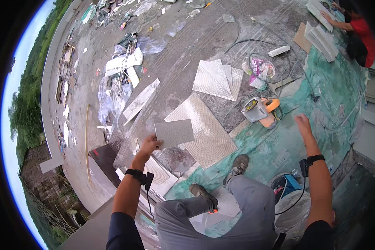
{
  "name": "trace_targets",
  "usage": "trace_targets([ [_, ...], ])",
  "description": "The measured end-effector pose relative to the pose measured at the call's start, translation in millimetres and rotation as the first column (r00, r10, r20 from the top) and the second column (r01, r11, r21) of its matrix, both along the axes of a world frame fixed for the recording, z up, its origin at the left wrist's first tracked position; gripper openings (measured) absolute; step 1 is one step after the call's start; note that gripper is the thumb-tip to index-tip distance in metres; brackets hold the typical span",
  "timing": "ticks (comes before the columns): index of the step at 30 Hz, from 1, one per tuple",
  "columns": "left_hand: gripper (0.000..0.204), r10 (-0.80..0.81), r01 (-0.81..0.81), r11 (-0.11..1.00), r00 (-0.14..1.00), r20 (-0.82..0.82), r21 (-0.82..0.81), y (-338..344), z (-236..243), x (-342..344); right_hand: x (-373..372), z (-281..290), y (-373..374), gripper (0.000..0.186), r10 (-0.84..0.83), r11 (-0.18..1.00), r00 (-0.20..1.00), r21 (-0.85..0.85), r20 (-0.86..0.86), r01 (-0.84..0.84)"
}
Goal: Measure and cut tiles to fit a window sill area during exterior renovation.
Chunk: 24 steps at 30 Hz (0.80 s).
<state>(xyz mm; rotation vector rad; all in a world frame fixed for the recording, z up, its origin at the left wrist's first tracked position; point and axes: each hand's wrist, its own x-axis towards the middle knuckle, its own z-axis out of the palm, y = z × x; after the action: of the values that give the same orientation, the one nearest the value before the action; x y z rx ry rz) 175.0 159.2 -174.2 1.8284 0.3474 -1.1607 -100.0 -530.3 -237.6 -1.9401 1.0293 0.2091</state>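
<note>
My left hand point(149, 143) is closed on the edge of a grey rectangular tile piece point(175, 132), held up above the ground. Behind and below that piece lies a large pale tile point(212, 133) with a curved scale-like pattern. My right hand point(303, 124) hangs over the green netting with its fingers curled in, and nothing shows in it. Nearest to it, on the left, an orange and grey handheld circular saw point(262, 111) rests on the ground. Cut tile pieces point(214, 79) lie overlapping farther off. Another patterned tile point(158, 177) sits beneath my left forearm.
Green netting point(333, 96) covers the ground at right, with cables beyond the saw. A bucket point(289, 204) stands by my right knee. Scraps and plastic point(121, 79) lie at far left. A person in red point(360, 35) handles stacked tiles point(321, 39) at far right.
</note>
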Motion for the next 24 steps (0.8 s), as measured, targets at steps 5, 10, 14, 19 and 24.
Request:
trace_targets([
  [5,0.027,0.169,-0.175,0.972,0.984,-0.051,-0.156,5.5,-164.0,-49.2,99.9,-125.7,9.8,0.038,-0.015,1.000,1.000,0.019,0.022,0.014],
  [10,0.026,0.218,-0.234,0.926,0.972,-0.086,-0.297,8.8,-247.0,-75.3,129.5,-153.4,13.4,0.035,-0.027,0.990,0.992,0.132,-0.126,0.044],
  [14,0.028,0.159,-0.180,0.892,0.984,-0.084,-0.415,-7.4,-293.3,-79.5,103.5,-137.0,24.0,0.032,-0.006,0.999,1.000,0.040,-0.016,0.006],
  [19,0.027,0.140,-0.122,0.964,0.988,0.061,-0.234,11.1,-311.6,-71.8,31.6,-116.3,139.2,0.055,-0.163,0.986,0.934,0.066,0.318,0.150],
  [24,0.060,-0.128,-0.007,0.973,0.820,0.558,0.232,-37.2,-309.3,-85.6,-22.0,-94.0,184.2,0.051,-0.405,0.790,0.900,0.557,0.163,0.255],
])
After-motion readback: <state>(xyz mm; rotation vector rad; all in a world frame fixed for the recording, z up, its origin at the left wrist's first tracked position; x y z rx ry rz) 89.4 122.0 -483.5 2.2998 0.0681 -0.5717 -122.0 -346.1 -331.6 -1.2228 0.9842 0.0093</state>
